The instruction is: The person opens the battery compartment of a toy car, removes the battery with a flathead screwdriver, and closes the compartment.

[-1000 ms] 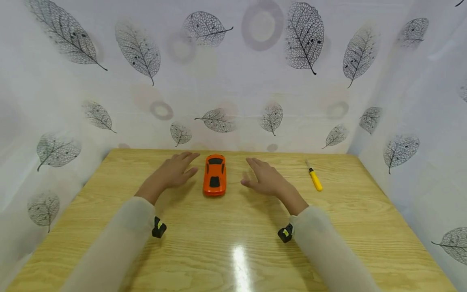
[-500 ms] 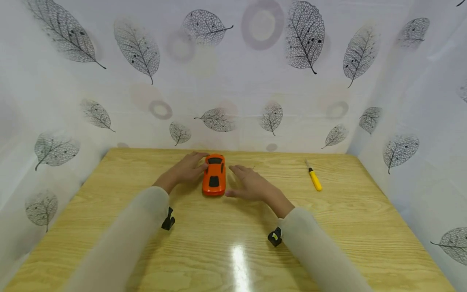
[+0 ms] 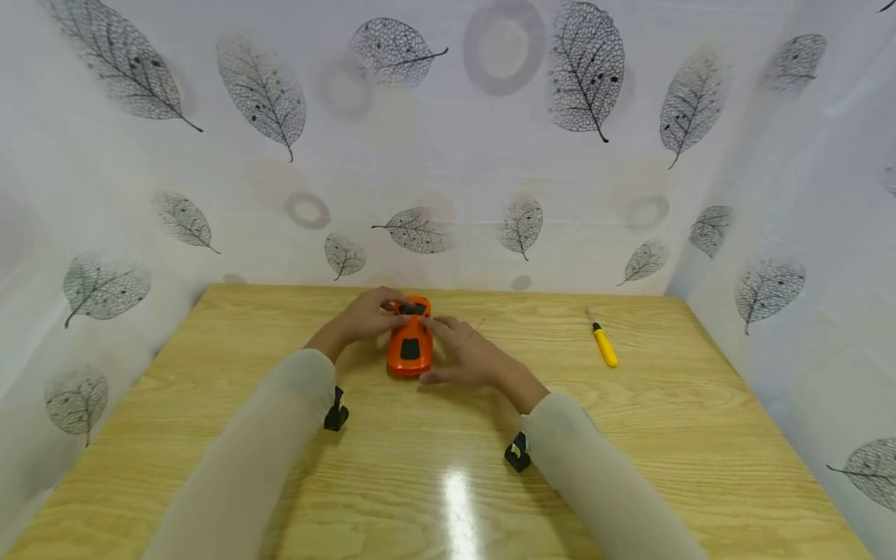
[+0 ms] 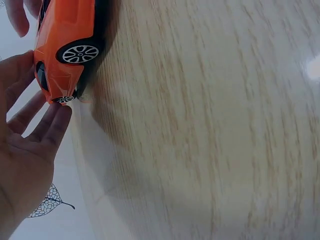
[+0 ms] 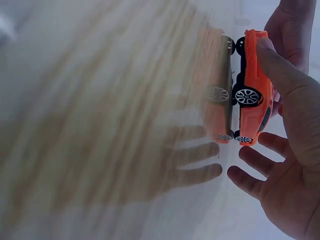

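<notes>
Car (image 3: 410,333) between both hands (image 3: 365,316) (image 3: 472,358)

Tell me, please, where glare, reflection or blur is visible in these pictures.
Head view: a glare streak on the table, reaching the bottom edge; left wrist view: a white glare patch at the right edge; right wrist view: the orange car mirrored in the table, dark finger-shaped patches opposite the fingers, wood grain soft.

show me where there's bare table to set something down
Bare patches of the pale wood-grain tabletop: the front, between the two cream sleeves; the right, between the small yellow-handled screwdriver and the right edge; the left rear, outside the left hand. Crowded: around the glossy orange toy car, left hand at its far end, right hand alongside.
</notes>
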`<state>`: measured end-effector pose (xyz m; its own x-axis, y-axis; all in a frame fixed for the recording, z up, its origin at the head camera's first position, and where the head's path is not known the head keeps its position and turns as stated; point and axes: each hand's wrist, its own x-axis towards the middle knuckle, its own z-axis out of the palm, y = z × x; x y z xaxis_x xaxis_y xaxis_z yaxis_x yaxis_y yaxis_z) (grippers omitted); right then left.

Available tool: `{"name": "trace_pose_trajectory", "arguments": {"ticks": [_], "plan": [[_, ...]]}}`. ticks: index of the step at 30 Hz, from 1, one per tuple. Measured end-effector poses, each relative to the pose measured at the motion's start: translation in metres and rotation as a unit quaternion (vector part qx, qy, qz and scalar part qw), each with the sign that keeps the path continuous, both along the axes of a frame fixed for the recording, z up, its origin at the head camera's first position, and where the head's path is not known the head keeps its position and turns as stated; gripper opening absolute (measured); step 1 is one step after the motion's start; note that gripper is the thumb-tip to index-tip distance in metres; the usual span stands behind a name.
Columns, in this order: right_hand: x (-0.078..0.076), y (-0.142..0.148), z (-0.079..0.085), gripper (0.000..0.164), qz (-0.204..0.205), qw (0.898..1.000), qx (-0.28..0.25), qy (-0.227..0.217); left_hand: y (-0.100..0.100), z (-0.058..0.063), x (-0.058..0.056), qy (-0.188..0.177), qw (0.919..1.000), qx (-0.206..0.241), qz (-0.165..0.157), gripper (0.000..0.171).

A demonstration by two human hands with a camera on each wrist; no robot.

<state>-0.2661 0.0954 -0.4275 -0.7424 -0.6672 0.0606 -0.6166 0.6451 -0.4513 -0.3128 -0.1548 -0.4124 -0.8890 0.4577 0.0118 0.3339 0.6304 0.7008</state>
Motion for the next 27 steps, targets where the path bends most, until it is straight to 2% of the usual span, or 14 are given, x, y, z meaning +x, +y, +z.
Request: {"name": "trace_pose_trajectory", "arguments": {"ticks": [8, 17, 27], "plan": [[-0.0027, -0.0060, 0.0002, 0.080, 0.010, 1.000, 0.019, 0.022, 0.0005, -0.0024, 0.0016, 0.014, 0.9998, 0.017, -0.001, 0.033], [-0.0002, -0.0082, 0.0016, 0.077, 0.021, 1.000, 0.011, 0.010, -0.0004, -0.0048, 0.0042, 0.013, 0.9993, 0.032, 0.017, 0.033], [0.0007, -0.0089, 0.0069, 0.076, 0.030, 0.999, 0.028, 0.020, -0.0001, -0.0055, 0.0074, 0.007, 0.9991, 0.031, 0.029, 0.035]]}}
